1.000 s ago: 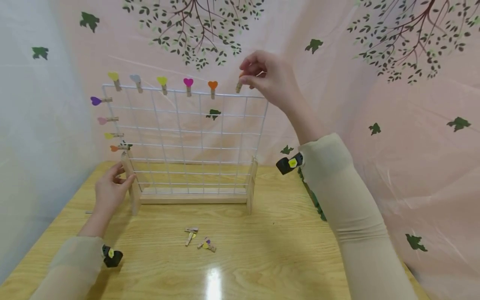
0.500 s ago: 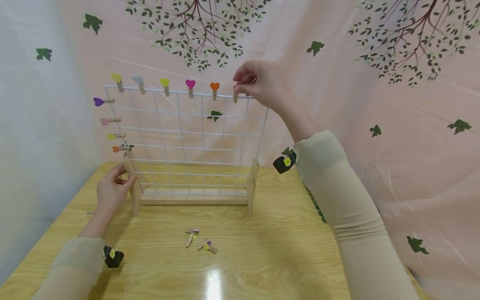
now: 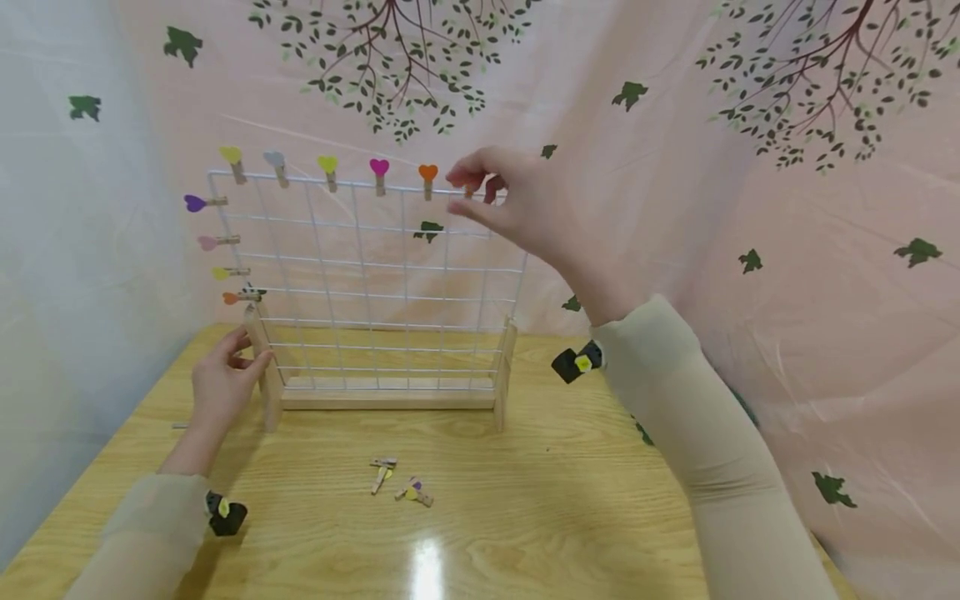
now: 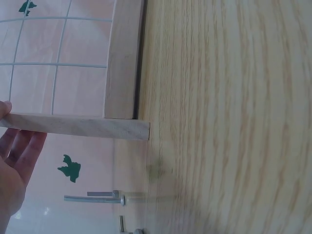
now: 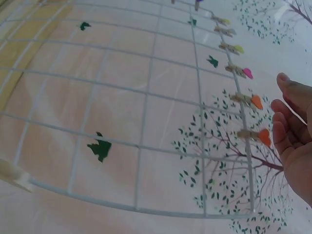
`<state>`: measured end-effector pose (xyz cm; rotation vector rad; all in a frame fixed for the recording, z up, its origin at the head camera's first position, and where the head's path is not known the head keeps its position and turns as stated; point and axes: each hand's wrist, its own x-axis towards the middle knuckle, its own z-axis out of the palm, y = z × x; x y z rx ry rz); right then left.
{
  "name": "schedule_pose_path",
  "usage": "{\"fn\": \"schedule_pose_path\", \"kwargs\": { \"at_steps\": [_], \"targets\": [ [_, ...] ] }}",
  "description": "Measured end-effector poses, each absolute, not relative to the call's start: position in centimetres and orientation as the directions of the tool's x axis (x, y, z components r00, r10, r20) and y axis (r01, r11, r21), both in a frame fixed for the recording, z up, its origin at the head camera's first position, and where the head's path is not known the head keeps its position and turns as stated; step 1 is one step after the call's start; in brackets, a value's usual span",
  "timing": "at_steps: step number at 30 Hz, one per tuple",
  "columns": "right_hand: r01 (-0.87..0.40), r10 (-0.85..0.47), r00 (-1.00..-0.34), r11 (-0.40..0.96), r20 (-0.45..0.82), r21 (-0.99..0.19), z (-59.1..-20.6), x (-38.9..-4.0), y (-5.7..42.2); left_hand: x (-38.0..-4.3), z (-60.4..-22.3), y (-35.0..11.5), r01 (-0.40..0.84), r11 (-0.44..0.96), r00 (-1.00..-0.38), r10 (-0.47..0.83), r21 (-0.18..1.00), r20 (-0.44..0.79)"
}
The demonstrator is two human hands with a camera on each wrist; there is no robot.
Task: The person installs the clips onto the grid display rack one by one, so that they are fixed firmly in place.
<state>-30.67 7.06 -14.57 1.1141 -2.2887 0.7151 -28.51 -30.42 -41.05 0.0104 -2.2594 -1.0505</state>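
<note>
OK, rack (image 3: pixel 386 401) on wood-grain tbl (image 3: pixel 585 500), leaf-print bkgd cloth (image 3: pixel 660 192).

You wear long, pale beige sleeves on both arms, the left sleeve (image 3: pixel 123 554) ending in a wide, loose cuff (image 3: pixel 153 504) short of your bare left hand (image 3: pixel 222 385). Your right sleeve (image 3: pixel 731 492) has a similar broad cuff (image 3: pixel 652 329), and several fine creases ring its forearm; your right hand (image 3: pixel 517 196) is bare too. At your left wrist sits a small, black, blocky camera (image 3: pixel 229 518) bearing a bright yellow patch (image 3: pixel 223 506). Your right wrist carries a matching black camera (image 3: pixel 567 366), its yellow patch (image 3: pixel 583 363) too small to read.
</note>
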Motion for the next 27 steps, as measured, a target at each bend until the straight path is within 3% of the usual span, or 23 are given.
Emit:
{"fn": "schedule_pose_path", "kwargs": {
  "at_steps": [7,19,27],
  "targets": [
    [-0.878,-0.74,-0.475,0.362,0.477,-0.313,-21.6,-29.3,5.9,-28.3,-40.9,-30.3,0.237,0.693,-0.791,-0.269,0.681,0.549],
    [-0.809,-0.852,-0.502,0.401,0.15,-0.43,-37.3,-26.1,5.6,-28.1,-40.8,-30.2,0.234,0.703,-0.79,-0.265,0.671,0.553],
    [-0.815,-0.881,-0.456,0.357,0.124,-0.457,-44.0,-25.1,5.0,-28.1,-40.8,-30.1,0.221,0.7,-0.798,-0.272,0.679,0.539]
  ]
}}
